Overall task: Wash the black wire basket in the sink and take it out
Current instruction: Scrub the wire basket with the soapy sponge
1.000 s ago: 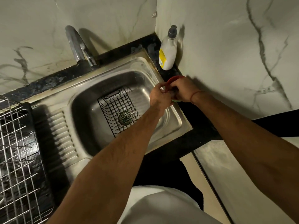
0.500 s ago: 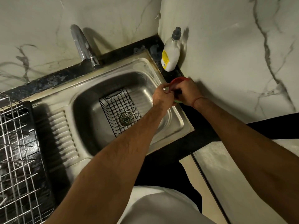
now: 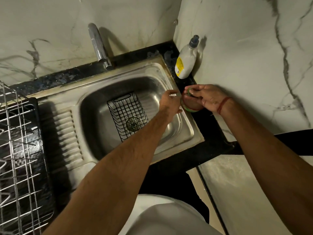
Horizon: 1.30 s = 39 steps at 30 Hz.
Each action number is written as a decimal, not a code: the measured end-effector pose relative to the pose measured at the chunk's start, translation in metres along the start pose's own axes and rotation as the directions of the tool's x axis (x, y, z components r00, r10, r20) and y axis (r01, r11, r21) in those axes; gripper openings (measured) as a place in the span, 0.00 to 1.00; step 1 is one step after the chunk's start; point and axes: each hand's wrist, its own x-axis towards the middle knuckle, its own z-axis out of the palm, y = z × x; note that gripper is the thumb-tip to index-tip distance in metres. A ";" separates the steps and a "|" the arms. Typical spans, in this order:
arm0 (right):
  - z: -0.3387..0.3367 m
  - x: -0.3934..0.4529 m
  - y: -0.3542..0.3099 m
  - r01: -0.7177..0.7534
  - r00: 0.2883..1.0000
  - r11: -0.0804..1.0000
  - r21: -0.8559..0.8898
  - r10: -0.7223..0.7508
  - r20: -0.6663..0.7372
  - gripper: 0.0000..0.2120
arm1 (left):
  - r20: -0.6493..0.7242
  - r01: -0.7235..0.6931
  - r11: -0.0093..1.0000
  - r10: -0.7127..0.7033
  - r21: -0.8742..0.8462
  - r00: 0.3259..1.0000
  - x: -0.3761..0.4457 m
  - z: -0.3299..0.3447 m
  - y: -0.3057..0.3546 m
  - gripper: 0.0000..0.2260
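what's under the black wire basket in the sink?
The round drain strainer shows through the black wire basket, with bare steel sink floor around it. The left forearm covers the basket's near right corner.

Left hand [image 3: 170, 103] now off the red tub [image 3: 191, 103] — right hand [image 3: 209, 97] alone there.

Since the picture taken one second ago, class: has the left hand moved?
Yes. The left hand has drawn back from the right hand and the red-rimmed tub, now lying further over the sink rim.
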 end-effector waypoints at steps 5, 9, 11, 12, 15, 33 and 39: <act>0.031 0.004 -0.005 0.011 0.997 1.000 0.007 -0.011 0.080 0.09 | -0.104 -0.065 0.998 0.063 -0.009 0.993 0.002 -0.036 0.000 0.15; 0.076 0.023 0.009 0.001 0.983 0.998 -0.061 0.011 0.183 0.11 | -0.206 -0.104 0.994 0.108 0.033 0.972 0.001 -0.092 -0.010 0.11; 0.108 0.034 0.021 -0.019 0.971 0.991 -0.130 0.049 0.235 0.14 | -0.317 -0.093 0.995 0.097 0.027 0.943 0.002 -0.129 -0.022 0.11; 0.123 0.040 0.029 -0.025 0.966 0.985 -0.172 0.068 0.248 0.15 | -0.382 -0.070 0.997 0.073 0.020 0.921 0.001 -0.146 -0.028 0.12; 0.171 0.063 0.061 0.012 0.953 0.942 -0.336 0.091 0.290 0.17 | -0.577 -0.007 0.998 0.038 0.056 0.816 0.006 -0.199 -0.054 0.17; 0.260 0.206 0.192 0.581 0.803 0.180 -0.794 -0.290 0.521 0.07 | -0.569 0.009 0.868 0.317 0.496 0.759 0.080 -0.222 -0.166 0.34; 0.236 0.166 0.190 0.750 0.622 -0.180 -0.637 -0.139 0.771 0.08 | -0.578 0.013 0.874 0.310 0.486 0.755 0.083 -0.221 -0.166 0.36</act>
